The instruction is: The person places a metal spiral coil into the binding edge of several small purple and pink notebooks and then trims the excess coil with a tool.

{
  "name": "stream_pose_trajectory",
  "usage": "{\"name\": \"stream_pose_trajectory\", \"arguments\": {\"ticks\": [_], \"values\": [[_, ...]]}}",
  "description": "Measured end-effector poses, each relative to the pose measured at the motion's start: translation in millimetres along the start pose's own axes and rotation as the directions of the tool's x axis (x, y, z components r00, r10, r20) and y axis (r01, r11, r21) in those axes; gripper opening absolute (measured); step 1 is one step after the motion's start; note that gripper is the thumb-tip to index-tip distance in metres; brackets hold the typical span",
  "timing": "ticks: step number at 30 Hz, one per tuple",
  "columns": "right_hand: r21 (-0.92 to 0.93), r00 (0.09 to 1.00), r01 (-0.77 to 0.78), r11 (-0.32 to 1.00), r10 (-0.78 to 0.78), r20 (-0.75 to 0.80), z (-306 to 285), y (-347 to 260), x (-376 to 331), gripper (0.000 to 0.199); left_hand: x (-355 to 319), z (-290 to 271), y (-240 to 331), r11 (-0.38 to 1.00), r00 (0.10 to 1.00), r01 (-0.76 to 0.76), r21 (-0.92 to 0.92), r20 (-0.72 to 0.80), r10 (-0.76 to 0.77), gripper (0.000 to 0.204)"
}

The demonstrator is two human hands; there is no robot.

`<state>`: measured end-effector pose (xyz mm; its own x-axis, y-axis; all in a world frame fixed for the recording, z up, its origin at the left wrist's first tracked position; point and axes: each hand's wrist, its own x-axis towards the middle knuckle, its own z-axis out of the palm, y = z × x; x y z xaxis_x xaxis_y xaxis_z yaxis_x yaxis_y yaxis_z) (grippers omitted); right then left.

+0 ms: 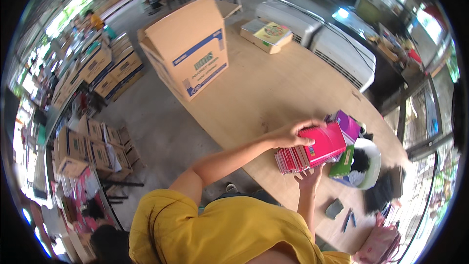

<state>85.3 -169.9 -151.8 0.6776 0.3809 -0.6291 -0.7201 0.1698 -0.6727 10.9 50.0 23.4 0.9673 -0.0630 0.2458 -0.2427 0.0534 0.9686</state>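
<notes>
A fanned stack of red spiral notebooks (326, 143) is between my hands, above the right part of the wooden table. My left hand (293, 134) grips it from the left, with the thumb on the top cover and the fingers along the far spiral edge. From the near side my right hand (310, 178) supports the stack, its fingers partly spread against the lower edge. Purple notebooks (348, 126) and a green notebook (343, 163) lie just right of the stack. Beside them stands a white tub (372, 164) with dark and white items in it.
An open cardboard carton (195, 49) stands at the table's far left. A smaller box (266, 35) sits near the far end. Pliers (348, 220), a dark greenish block (334, 209) and a pink bag (378, 244) are at the near right. Stacked cartons (75, 149) stand left.
</notes>
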Motion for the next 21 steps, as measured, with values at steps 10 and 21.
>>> {"name": "stream_pose_trajectory", "arguments": {"ticks": [10, 21], "values": [[0.197, 0.998, -0.012, 0.980, -0.001, 0.064, -3.5, 13.8, 29.0, 0.110, -6.1, -47.6, -177.3, 0.668, 0.784, 0.562, -0.487, 0.058, -0.618, 0.088], [0.379, 0.980, 0.054, 0.924, -0.122, 0.157, 35.3, 35.5, 17.3, 0.090, 7.5, -20.6, -171.6, 0.641, 0.785, 0.609, -0.467, 0.241, -0.570, 0.086]]}}
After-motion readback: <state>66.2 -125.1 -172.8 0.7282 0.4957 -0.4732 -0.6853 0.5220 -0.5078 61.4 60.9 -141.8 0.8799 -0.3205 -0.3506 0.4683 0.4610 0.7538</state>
